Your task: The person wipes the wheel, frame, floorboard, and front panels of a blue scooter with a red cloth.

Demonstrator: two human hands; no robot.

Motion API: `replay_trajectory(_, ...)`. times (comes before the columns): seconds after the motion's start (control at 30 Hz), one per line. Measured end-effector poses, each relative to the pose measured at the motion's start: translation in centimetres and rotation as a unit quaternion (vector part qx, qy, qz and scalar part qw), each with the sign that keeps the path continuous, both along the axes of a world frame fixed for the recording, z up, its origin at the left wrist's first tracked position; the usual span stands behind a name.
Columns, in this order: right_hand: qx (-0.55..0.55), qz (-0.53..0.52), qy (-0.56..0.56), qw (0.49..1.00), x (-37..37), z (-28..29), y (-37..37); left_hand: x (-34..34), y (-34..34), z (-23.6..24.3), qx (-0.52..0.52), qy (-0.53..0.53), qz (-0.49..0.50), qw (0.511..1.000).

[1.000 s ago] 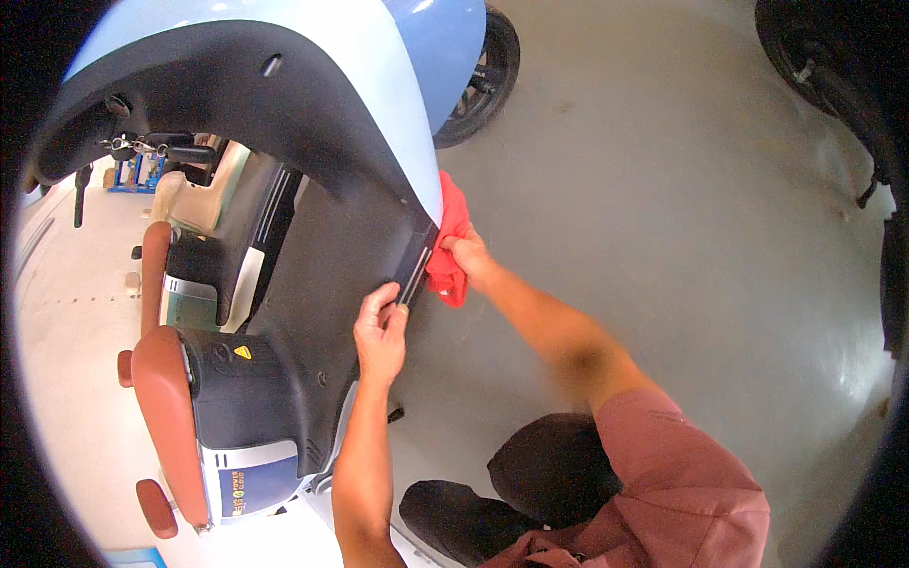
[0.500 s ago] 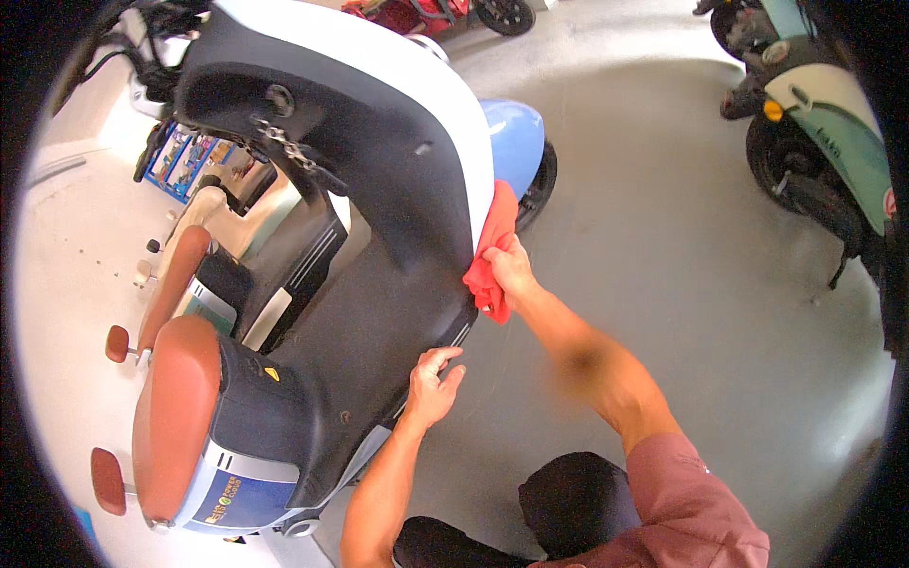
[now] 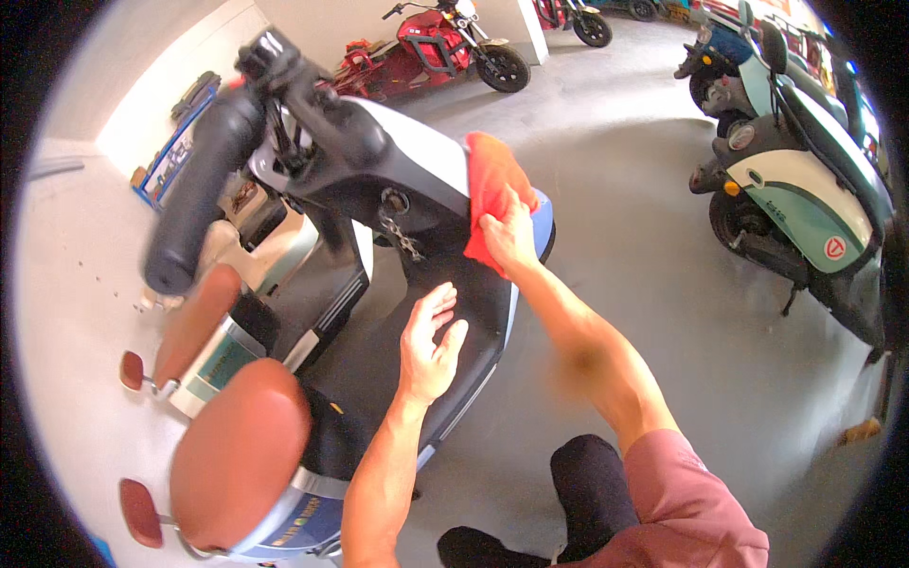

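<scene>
A red cloth [image 3: 495, 170] is bunched under my right hand [image 3: 509, 232], pressed against the side of the scooter's white front panel [image 3: 417, 137]. My left hand [image 3: 429, 348] hovers over the black footboard [image 3: 379, 331] with its fingers apart, holding nothing. The scooter has a brown seat [image 3: 241, 454], a blue front fender [image 3: 542, 222] partly hidden behind the cloth, and a black handlebar grip [image 3: 204, 189] at the left. Keys [image 3: 402, 237] hang from the lock on its inner panel.
A second scooter with a brown seat [image 3: 199, 322] stands close on the left. At the far side is a red three-wheeler [image 3: 426, 52]. A green and cream scooter [image 3: 805, 199] is parked on the right, with more vehicles behind it. Grey floor [image 3: 644, 265] lies between.
My right hand has moved the cloth higher along the front panel. My left hand has risen, its fingers still apart. The view has tilted up, bringing the handlebar into sight.
</scene>
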State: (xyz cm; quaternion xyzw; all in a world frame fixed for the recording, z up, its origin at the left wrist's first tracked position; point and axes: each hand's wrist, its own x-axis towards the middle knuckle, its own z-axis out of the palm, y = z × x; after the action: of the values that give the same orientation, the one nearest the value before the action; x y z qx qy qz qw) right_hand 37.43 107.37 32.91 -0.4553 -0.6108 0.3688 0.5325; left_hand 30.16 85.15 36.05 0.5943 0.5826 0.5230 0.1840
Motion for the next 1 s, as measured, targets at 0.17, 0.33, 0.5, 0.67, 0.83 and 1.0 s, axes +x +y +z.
replay_trajectory(0.17, 0.073, 0.038, 0.016, 0.997, -1.3, 11.2, -3.3, -0.2, -2.3, 7.4, -0.054, -0.006, 0.010, 0.998)
replay_trajectory(0.33, 0.212, -0.003, -0.062, 0.975, -2.3, 17.1, -5.3, -0.9, -4.9, 11.0, -0.082, -0.066, 0.031, 0.994)
replay_trajectory(0.5, 0.331, 0.039, -0.205, 0.920, -1.7, 20.5, -6.8, -1.2, -6.4, 13.2, -0.081, -0.114, 0.071, 0.988)
replay_trajectory(0.67, 0.402, 0.155, -0.276, 0.859, 0.2, 23.7, -3.5, 0.4, -3.7, 18.3, -0.079, -0.032, 0.079, 0.993)
replay_trajectory(0.83, 0.348, 0.215, -0.273, 0.871, 0.0, 27.1, 0.4, 2.3, 0.5, 22.8, -0.084, 0.016, 0.105, 0.991)
replay_trajectory(1.0, 0.283, 0.270, -0.281, 0.876, 1.9, 26.7, -0.9, 4.3, 0.2, 20.8, -0.139, -0.018, 0.125, 0.982)
